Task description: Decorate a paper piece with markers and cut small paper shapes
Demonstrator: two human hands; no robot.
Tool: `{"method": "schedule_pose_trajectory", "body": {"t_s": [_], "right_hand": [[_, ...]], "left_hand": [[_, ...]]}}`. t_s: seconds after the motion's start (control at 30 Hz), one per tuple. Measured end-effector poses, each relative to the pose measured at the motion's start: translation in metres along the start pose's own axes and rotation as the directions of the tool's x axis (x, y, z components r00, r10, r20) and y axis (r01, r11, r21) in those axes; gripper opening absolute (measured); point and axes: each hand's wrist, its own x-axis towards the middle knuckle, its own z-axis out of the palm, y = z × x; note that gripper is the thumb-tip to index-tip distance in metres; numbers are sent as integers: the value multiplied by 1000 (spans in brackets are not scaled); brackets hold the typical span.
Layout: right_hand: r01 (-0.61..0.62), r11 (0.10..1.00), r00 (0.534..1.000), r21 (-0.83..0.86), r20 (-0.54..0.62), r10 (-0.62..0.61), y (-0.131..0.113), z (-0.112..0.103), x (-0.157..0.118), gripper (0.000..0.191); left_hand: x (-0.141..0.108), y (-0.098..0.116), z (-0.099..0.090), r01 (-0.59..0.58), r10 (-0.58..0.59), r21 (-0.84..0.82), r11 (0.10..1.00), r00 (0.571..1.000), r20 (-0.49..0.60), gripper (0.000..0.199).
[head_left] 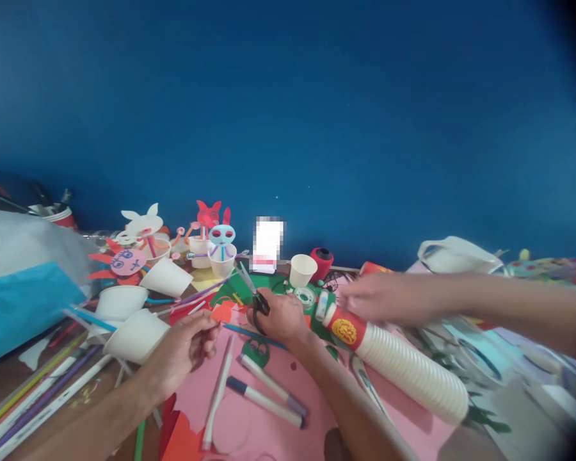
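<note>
My left hand (pixel 196 336) is over the left part of the pink paper, its fingers pinched at the edge of a small orange-red paper piece (pixel 226 312). My right hand (pixel 281 317) grips black-handled scissors (pixel 254 291), whose blades point up and away to the left. A blue straw (pixel 252 333) runs from near my left fingertips to beneath my right hand. Just below the straw lies a green paper face (pixel 255 352). Markers (pixel 266 402) rest on the pink paper (pixel 278 442).
Another person's arm (pixel 413 298) reaches in from the right above a long stack of paper cups (pixel 408 371). Cup figures (pixel 222 246) stand at the back left, near tipped white cups (pixel 137 336). A lit phone (pixel 267 243) leans by the blue wall (pixel 288 115).
</note>
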Motion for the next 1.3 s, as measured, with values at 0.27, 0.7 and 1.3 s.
{"method": "schedule_pose_trajectory", "body": {"t_s": [0.27,0.7,1.3], "right_hand": [[27,998,1000,-51,1,-27,0,5,0,34],[51,996,999,-69,23,-49,1,7,0,31],[44,995,998,-87,43,-41,-1,5,1,30]], "left_hand": [[3,-6,-5,-3,3,1,1000,1000,26,14],[5,-9,-6,18,-18,-3,1000,1000,23,14],[7,-12,-8,33,-33,4,999,999,21,14]]}}
